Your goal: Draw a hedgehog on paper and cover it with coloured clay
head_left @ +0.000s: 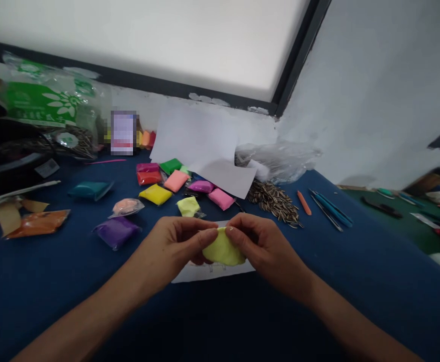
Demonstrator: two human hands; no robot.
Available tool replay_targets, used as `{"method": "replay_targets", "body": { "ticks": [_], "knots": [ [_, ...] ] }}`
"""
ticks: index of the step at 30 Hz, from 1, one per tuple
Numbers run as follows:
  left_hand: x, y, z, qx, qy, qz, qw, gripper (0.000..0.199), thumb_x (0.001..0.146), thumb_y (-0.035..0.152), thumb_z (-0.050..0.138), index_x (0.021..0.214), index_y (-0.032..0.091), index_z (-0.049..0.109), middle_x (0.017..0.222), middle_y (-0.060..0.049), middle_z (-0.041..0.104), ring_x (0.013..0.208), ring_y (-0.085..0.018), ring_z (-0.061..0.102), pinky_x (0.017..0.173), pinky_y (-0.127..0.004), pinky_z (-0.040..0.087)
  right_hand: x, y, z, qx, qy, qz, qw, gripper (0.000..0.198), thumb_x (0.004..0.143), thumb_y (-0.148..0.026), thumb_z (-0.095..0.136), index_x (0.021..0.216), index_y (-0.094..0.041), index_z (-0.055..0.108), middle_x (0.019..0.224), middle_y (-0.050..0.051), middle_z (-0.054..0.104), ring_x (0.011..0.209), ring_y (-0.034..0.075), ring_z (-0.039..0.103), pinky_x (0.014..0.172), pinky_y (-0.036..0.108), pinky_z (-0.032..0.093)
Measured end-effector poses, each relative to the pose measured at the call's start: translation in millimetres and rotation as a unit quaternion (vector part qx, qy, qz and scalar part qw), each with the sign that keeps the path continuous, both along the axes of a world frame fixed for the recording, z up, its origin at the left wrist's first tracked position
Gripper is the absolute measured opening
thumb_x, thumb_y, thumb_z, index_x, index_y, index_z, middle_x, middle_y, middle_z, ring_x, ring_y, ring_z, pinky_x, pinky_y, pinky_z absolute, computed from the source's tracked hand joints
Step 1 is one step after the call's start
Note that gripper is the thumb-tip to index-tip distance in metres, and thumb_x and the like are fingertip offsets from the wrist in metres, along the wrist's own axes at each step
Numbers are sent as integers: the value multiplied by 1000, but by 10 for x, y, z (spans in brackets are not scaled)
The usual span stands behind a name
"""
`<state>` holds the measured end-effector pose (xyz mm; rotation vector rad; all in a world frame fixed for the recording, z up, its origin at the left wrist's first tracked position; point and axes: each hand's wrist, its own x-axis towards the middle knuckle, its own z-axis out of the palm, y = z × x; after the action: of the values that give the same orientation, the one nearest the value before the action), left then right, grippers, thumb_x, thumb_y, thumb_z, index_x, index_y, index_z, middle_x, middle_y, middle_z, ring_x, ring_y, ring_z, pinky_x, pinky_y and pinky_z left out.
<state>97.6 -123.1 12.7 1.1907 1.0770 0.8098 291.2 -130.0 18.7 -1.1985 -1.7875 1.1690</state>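
A flattened piece of pale yellow modelling clay (225, 250) is held up between my two hands. My left hand (180, 246) pinches its upper left edge between thumb and fingers. On the other side, my right hand (259, 241) pinches the upper right edge, the two thumb tips close together. Below the clay lies a white sheet (193, 274) with a drawing, mostly covered by my hands. Just beyond my hands sits an opened pack of the same pale yellow clay (188, 206).
Bagged clay surrounds this spot: yellow (155, 194), purple (117, 232), teal (90, 190), orange (40, 222) and pink (222, 198). Sunflower seeds (274, 203) are heaped at right, near an orange stick (304, 203) and blue tweezers (333, 208). White paper (197, 136) leans against the wall.
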Motion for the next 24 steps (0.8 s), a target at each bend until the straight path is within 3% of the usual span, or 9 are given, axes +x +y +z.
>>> {"method": "replay_targets", "body": {
  "ticks": [2, 8, 11, 13, 17, 24],
  "knots": [
    [10, -2, 12, -14, -3, -12, 1000, 37, 69, 45, 81, 94, 17, 79, 77, -3, 77, 66, -17, 64, 61, -25, 49, 4, -3, -3, -3, 3, 3, 1000, 21, 98, -31, 57, 84, -16, 64, 71, -2, 56, 62, 11, 47, 54, 24, 36],
    [7, 31, 14, -12, 2, -35, 999, 26, 69, 43, 81, 74, 17, 79, 68, -2, 72, 62, -15, 61, 59, -24, 47, 9, -22, 19, 24, -31, 0, 999, 23, 99, -34, 57, 90, -17, 68, 73, -1, 60, 64, 12, 52, 54, 24, 39],
    [9, 21, -4, -2, 0, -46, 999, 28, 69, 44, 82, 77, 17, 80, 69, -1, 71, 63, -15, 59, 58, -23, 45, -3, -25, 14, 49, -41, -3, 998, 18, 95, -33, 64, 103, -18, 72, 92, 3, 71, 83, 17, 64, 71, 28, 49],
    [16, 5, -20, -1, -15, -66, 998, 25, 71, 41, 81, 79, 16, 79, 71, -1, 70, 65, -15, 59, 60, -23, 45, -18, -26, -3, 57, -29, 1, 998, 15, 94, -29, 67, 103, -19, 73, 97, 4, 74, 89, 18, 67, 78, 29, 51],
    [38, -16, -46, -20, -49, -84, 995, 20, 69, 31, 80, 83, 17, 77, 73, 1, 71, 68, -15, 62, 66, -24, 48, -39, -28, -31, 65, -21, -6, 998, 12, 94, -25, 65, 92, -19, 75, 83, 1, 72, 75, 15, 64, 67, 25, 48],
    [56, -13, -74, -33, -37, -65, 997, 23, 67, 36, 80, 77, 16, 73, 68, 1, 69, 63, -15, 62, 63, -26, 48, -33, -39, -34, 81, -59, -27, 995, 13, 93, -24, 62, 84, -19, 69, 74, -1, 65, 65, 13, 56, 58, 24, 44]
  ]
}}
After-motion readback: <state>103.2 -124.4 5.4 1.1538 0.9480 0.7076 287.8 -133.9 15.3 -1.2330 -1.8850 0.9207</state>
